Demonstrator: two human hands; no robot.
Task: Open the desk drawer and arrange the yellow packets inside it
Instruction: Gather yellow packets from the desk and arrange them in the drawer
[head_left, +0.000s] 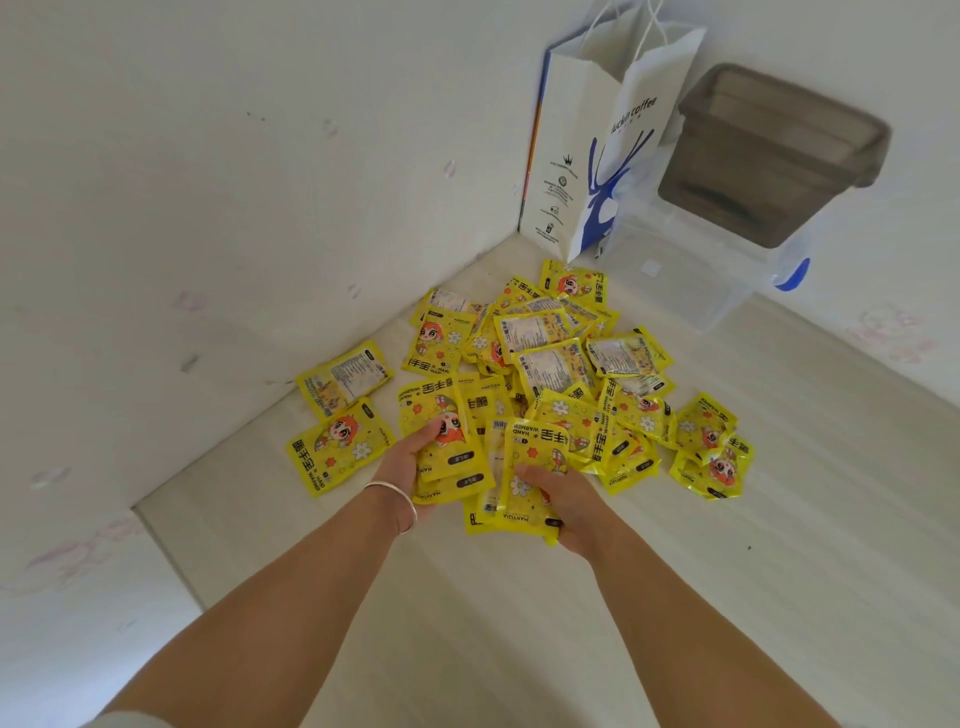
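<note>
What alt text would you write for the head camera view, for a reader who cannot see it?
Two bare hands gather yellow packets heaped in a corner of a pale surface: the left hand holds a few and the right hand holds another. Behind the heap stand a white paper bag and a clear plastic box.

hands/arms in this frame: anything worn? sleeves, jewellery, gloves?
Both forearms are bare, with no gloves. The left hand has a thin silver bangle round the wrist. The right hand has a dark ring on one finger. A bit of pale fabric shows at the bottom edge by the left arm, possibly a pushed-up sleeve; too little is visible to say. No watch or markings visible.
</note>
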